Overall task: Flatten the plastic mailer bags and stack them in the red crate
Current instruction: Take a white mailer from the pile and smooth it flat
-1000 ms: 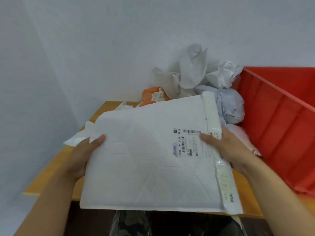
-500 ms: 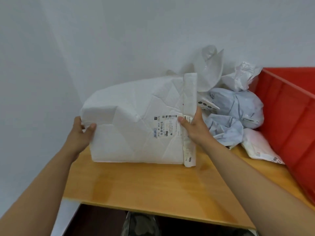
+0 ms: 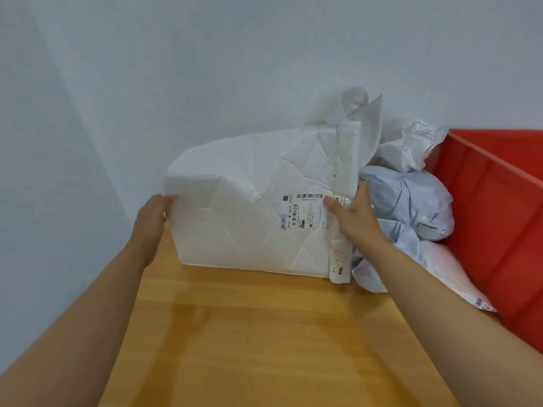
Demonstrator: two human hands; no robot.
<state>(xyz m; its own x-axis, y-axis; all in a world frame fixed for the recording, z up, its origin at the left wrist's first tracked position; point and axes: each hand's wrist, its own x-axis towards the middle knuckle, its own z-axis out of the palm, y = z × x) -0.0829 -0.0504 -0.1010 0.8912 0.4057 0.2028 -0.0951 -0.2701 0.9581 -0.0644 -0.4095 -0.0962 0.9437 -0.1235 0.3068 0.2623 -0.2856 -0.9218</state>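
Wooden surface, crate at right. Left hand and right hand: fingers grip upright mailer by its edges.

I am holding the mailer upright on the table, mid-frame. Other bags are lying right of it. The crate is sitting at the frame's right edge.

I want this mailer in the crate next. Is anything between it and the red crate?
Yes. Crumpled grey-blue plastic bags are heaped between the large white padded mailer, held by both hands, and the red plastic crate. Lifting it over them should avoid the heap.
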